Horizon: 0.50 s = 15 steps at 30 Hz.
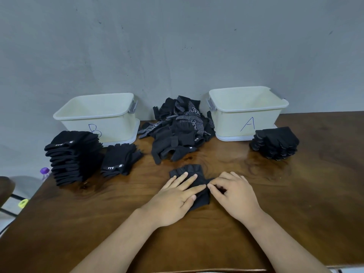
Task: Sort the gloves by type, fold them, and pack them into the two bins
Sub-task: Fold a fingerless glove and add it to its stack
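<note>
A black glove (190,171) lies flat on the wooden table near me. My left hand (177,198) rests flat on it with fingers spread. My right hand (234,196) pinches the glove's right edge with fingertips curled. Behind it sits a loose pile of unsorted black gloves (177,129), some dotted. Bin B (98,115) stands at the back left, bin A (246,111) at the back right; I see nothing inside either bin. A tall stack of folded plain gloves (72,156) and a smaller stack (120,158) sit before bin B. Folded dotted gloves (274,143) sit before bin A.
A grey wall stands right behind the bins. The table's left edge runs diagonally past the tall stack. Beyond that edge are a bottle with a purple cap (45,173), a chair (6,191) and a yellow-green object (23,202).
</note>
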Available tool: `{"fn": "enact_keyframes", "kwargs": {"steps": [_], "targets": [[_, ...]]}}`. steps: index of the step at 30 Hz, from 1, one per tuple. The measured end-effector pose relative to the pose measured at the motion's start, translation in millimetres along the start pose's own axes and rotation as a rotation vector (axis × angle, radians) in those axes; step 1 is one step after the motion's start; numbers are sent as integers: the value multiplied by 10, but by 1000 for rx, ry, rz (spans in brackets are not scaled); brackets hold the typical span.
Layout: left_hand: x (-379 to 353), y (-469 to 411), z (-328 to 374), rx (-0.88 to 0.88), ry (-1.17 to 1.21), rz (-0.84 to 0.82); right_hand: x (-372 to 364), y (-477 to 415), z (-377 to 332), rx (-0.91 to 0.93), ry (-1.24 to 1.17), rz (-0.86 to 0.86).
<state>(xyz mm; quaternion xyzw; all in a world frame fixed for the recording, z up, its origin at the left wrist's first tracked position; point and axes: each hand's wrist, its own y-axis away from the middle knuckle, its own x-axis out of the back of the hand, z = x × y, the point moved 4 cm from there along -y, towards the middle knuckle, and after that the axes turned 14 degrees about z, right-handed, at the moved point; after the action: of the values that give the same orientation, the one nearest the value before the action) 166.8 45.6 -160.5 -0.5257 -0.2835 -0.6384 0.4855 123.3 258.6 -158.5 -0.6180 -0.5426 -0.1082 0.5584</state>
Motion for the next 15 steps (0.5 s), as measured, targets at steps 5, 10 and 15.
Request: {"fn": "enact_keyframes", "kwargs": {"steps": [5, 10, 15], "targets": [[122, 37, -111, -3, 60, -47, 28, 21, -78, 72, -114, -73], [298, 16, -267, 47, 159, -96, 73, 15, -70, 20, -140, -54], [325, -160, -112, 168, 163, 185, 83, -7, -52, -35, -174, -59]]}}
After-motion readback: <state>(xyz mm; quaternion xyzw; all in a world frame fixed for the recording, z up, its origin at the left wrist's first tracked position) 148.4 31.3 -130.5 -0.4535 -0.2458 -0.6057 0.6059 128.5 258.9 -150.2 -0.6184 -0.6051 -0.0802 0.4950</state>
